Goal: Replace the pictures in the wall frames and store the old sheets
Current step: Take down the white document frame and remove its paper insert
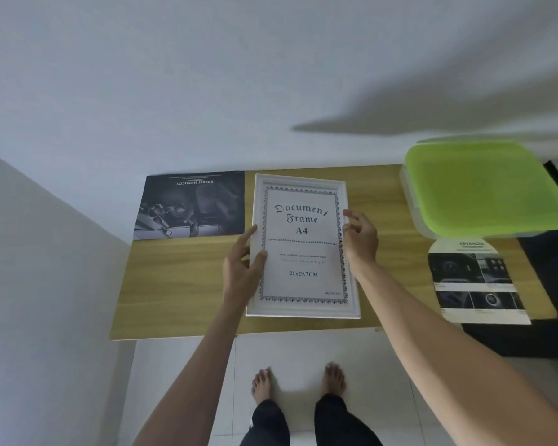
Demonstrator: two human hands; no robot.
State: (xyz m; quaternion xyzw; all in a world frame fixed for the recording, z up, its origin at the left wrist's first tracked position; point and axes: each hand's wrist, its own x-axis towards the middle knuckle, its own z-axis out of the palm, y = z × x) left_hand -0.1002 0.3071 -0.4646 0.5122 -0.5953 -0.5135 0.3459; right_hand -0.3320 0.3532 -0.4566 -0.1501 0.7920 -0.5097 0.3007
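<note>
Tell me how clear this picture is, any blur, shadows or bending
Head view: large print on the white frame reads clearly, its small print blurs; a broad soft shadow crosses the wall upper right; wide-angle bending curves the table edges; the green-lidded box and the printed sheet on the right look soft; light is even and dim.

Bare forearms, no sleeves in view, no rings or watch on left hand or right hand. Dark trousers with small white mark at one cuff; bare feet.
</note>
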